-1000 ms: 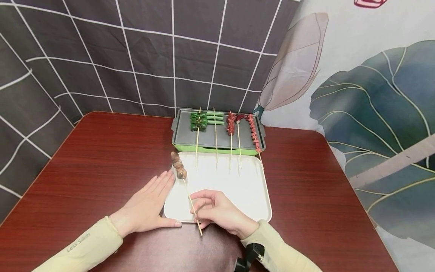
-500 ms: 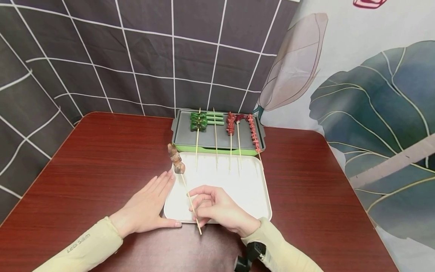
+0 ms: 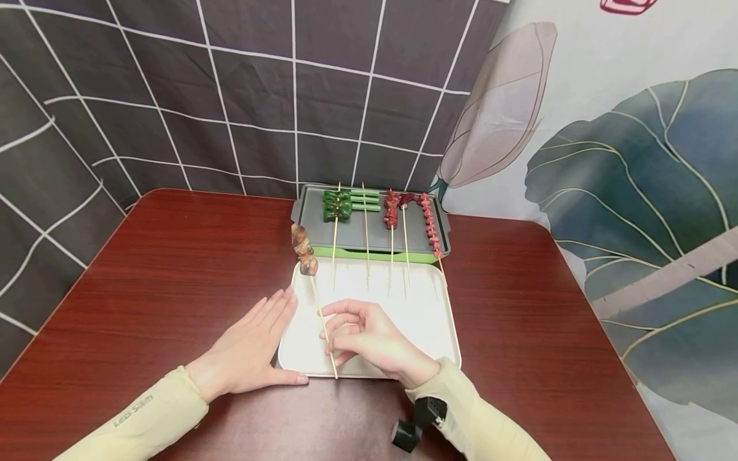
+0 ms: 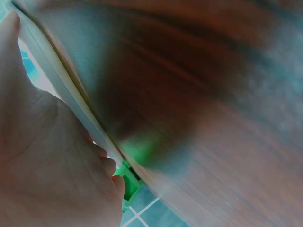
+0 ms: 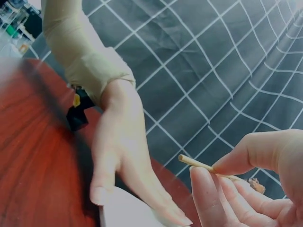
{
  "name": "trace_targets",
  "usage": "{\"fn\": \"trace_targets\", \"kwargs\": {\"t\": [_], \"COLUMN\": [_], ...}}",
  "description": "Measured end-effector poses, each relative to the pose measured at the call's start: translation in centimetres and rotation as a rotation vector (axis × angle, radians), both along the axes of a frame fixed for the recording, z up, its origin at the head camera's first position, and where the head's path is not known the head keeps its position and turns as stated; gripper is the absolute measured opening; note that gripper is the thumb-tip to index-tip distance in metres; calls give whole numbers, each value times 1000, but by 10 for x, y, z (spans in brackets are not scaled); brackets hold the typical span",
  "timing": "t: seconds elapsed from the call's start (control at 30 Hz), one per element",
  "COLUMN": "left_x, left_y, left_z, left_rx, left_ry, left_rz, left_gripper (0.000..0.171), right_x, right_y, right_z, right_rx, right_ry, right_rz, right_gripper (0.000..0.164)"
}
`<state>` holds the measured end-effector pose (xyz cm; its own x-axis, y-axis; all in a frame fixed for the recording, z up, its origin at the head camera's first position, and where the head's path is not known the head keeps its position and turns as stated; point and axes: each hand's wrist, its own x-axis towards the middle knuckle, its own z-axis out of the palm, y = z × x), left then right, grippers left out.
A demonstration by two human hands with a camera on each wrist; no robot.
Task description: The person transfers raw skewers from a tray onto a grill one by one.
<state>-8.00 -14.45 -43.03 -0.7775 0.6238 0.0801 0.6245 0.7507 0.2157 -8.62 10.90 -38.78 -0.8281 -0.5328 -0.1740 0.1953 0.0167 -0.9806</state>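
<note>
My right hand (image 3: 371,339) pinches the wooden stick of a brown meat skewer (image 3: 304,251) between thumb and fingers, over the left part of a white tray (image 3: 398,320). The skewer's meat end points away, near the front left corner of the grill. In the right wrist view the stick's blunt end (image 5: 189,161) pokes out past the fingertips. With fingers straight, my left hand (image 3: 250,349) rests against the tray's left edge, its thumb at the near left corner. The left wrist view shows its palm beside the tray's rim (image 4: 71,90).
Behind the tray stands a green grill with a grey plate (image 3: 314,224). On it lie a green pepper skewer (image 3: 337,206), a green stalk skewer (image 3: 371,201) and several red skewers, including a long beaded one (image 3: 430,224); their sticks reach over the tray. A tiled-pattern cloth hangs behind.
My right hand has moved forward with the meat skewer, whose meat end has come nearer the grill and swung slightly right. The left hand has stayed in place.
</note>
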Motion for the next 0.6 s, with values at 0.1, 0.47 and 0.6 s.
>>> {"fn": "trace_targets", "kwargs": {"t": [0.1, 0.47, 0.6], "left_x": [-1, -1, 0], "left_y": [0, 0, 0], "left_z": [0, 2, 2], "left_rx": [-7, -12, -12], "left_ry": [-7, -18, -29], "left_rz": [3, 4, 7], "left_gripper": [123, 123, 124], "right_x": [-5, -31, -42], "right_y": [0, -3, -3], "right_z": [3, 17, 23], "right_rx": [8, -13, 5], "right_ry": [-1, 4, 28], "right_rz": [-20, -63, -89], "right_gripper": [50, 53, 52]}}
